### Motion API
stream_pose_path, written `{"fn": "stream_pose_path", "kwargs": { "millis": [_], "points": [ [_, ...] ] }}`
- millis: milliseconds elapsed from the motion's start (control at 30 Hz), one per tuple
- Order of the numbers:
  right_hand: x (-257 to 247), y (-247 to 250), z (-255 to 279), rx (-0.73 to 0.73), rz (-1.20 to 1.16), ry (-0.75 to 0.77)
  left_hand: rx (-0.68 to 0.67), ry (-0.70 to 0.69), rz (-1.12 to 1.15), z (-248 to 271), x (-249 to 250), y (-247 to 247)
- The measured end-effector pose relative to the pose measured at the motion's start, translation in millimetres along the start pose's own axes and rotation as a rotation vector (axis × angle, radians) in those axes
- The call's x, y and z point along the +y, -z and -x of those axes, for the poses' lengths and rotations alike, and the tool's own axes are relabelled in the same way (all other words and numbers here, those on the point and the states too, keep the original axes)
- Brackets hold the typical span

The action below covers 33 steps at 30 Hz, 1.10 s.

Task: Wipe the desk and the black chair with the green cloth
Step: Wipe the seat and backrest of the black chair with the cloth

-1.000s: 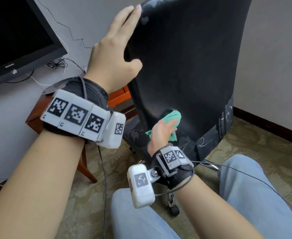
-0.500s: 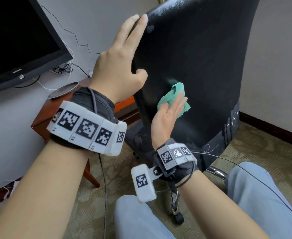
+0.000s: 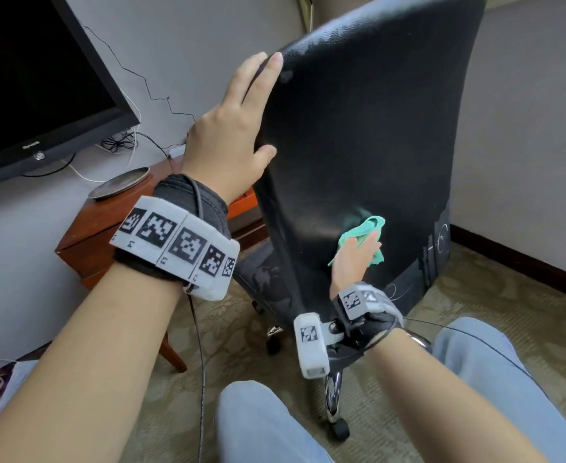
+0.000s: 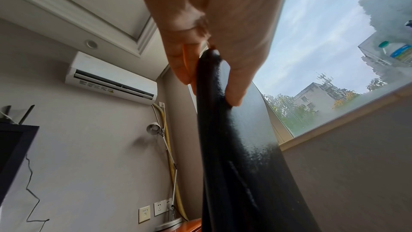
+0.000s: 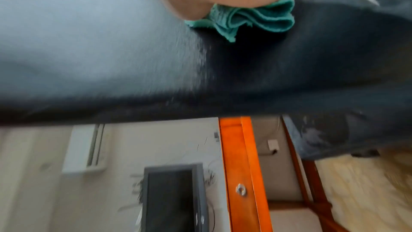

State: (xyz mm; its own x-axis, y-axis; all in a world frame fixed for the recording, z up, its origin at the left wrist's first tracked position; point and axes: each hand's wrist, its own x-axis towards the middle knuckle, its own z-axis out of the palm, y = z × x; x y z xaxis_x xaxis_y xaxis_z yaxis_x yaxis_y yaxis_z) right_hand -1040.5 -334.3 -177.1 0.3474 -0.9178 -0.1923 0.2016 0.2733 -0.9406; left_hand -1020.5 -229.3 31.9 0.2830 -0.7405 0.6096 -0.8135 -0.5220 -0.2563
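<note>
The tall black leather-look chair back [image 3: 368, 145] faces the person, its rear surface turned their way so it can be wiped. The left hand [image 3: 231, 135] clasps its upper side edge, fingers in front and thumb behind, a firm grip that likely keeps the wheeled chair from rolling or swivelling. Low on the back, the right hand [image 3: 355, 259] presses the crumpled green cloth [image 3: 363, 230] flat under fairly straight fingers, spreading pressure for the wipe.

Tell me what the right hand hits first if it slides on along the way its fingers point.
The right hand, pressing the green cloth flat, points up the black chair back; only bare backrest lies ahead, apparently free up to the top edge.
</note>
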Motion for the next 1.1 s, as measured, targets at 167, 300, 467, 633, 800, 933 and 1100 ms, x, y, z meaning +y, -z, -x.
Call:
{"fn": "stream_pose_path", "kwargs": {
  "millis": [167,300,467,633,800,933,1100],
  "points": [
    [12.9,-17.6,48.3,-0.150,0.044,0.192,0.014,0.007,0.003,0.2,-0.8,-2.3],
    [-11.7,-29.6,56.0,-0.236,-0.014,0.326,0.021,0.003,0.019,0.1,-3.2,-3.8],
    [-47.2,-28.4,11.9,-0.114,-0.040,0.420,0.020,0.001,0.031,-0.3,-5.6,-4.8],
    [-48.6,-0.5,-57.3,0.077,-0.014,0.257,0.023,-0.013,0.044,-0.5,-7.7,-4.5],
    [-18.7,35.9,-82.1,0.022,0.124,0.015,0.042,0.015,0.066,-0.8,-5.9,-7.4],
    [-27.2,51.6,-80.1,0.080,0.051,0.002,0.071,0.042,0.087,2.6,-4.1,-10.0],
    [-59.2,54.9,-76.9,0.136,-0.038,0.125,0.105,0.098,0.110,8.8,-7.1,-11.6]
  ]
}}
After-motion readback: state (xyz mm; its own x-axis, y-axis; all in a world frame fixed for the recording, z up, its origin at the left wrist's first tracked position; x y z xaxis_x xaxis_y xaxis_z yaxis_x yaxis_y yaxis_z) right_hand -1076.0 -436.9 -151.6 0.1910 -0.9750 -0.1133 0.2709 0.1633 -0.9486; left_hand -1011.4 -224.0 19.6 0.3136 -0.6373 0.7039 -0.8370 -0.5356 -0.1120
